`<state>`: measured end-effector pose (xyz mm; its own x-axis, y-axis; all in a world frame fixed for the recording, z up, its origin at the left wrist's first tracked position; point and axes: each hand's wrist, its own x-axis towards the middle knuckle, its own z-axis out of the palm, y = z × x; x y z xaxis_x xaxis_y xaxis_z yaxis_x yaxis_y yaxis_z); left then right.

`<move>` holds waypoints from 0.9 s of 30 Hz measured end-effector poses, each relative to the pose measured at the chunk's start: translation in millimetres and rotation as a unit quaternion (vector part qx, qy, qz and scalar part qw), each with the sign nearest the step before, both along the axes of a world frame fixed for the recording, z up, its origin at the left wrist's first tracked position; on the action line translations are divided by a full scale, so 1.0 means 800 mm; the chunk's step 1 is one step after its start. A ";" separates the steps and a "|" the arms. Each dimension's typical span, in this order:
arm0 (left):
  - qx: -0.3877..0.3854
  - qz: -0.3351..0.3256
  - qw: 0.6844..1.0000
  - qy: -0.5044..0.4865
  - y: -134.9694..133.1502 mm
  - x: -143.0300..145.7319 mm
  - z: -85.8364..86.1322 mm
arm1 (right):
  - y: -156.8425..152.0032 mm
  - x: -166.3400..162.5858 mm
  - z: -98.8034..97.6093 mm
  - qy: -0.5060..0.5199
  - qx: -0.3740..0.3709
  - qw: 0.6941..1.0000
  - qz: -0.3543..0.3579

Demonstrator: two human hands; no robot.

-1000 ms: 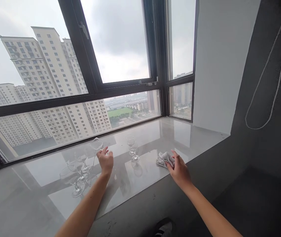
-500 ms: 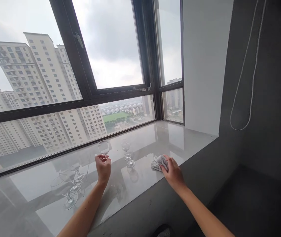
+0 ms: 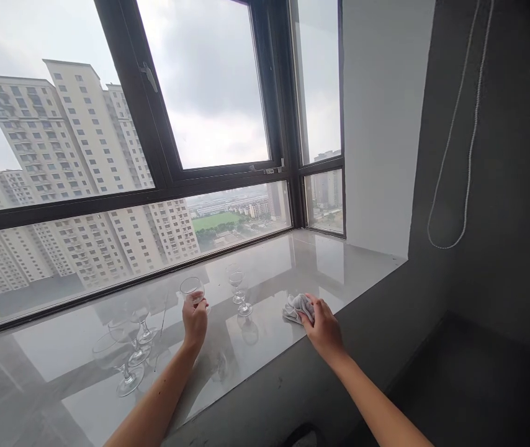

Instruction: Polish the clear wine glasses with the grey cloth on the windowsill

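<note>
My left hand (image 3: pixel 195 323) is closed around a clear stemmed glass (image 3: pixel 192 287), whose bowl shows above my fingers; its stem is mostly hidden by them. On the right, a crumpled light grey cloth (image 3: pixel 298 308) is gripped in my right hand (image 3: pixel 323 326), close over the sill near its front edge. Between my hands two small stemmed glasses stand upright, the nearer one (image 3: pixel 245 307) just in front of the farther one (image 3: pixel 236 285). Left of my left forearm, several larger stemmed glasses (image 3: pixel 128 375) stand in a row.
The glossy pale windowsill (image 3: pixel 265 347) carries strong reflections. A thin stick (image 3: pixel 162 320) rises beside the left glasses. Dark window frames (image 3: pixel 223 177) border the back. A white wall (image 3: pixel 377 155) stands at the right, and a looped blind cord (image 3: pixel 467 180) hangs beyond it.
The glass in my left hand has dropped slightly and tilted so its rim opening shows more. My right hand and the cloth stay almost in place. The view has shifted a little.
</note>
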<state>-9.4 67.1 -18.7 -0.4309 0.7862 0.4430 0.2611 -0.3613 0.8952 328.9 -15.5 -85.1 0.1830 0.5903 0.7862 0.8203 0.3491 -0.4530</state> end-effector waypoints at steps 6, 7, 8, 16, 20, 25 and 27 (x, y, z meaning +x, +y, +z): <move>0.000 -0.029 1.000 0.000 -0.003 0.003 0.001 | 0.000 0.000 0.000 -0.002 -0.004 1.000 -0.002; 0.000 -0.032 0.999 0.005 -0.005 0.004 0.003 | 0.001 0.000 0.000 -0.002 -0.002 1.000 -0.004; 0.001 -0.034 0.999 0.014 -0.007 0.006 0.004 | 0.001 0.000 -0.001 -0.002 0.000 1.000 -0.006; 0.011 -0.060 0.994 0.092 -0.020 0.016 0.007 | 0.002 -0.001 -0.002 0.003 0.003 1.000 -0.005; 0.031 -0.050 0.988 0.139 -0.022 0.018 0.004 | 0.003 -0.001 -0.003 0.001 0.002 1.000 -0.004; 0.068 -0.056 0.974 0.207 -0.032 0.024 0.010 | 0.004 0.000 -0.006 0.002 -0.001 1.000 -0.004; 0.073 -0.063 0.969 0.227 -0.035 0.026 0.012 | 0.004 0.000 -0.006 0.001 -0.003 1.000 -0.006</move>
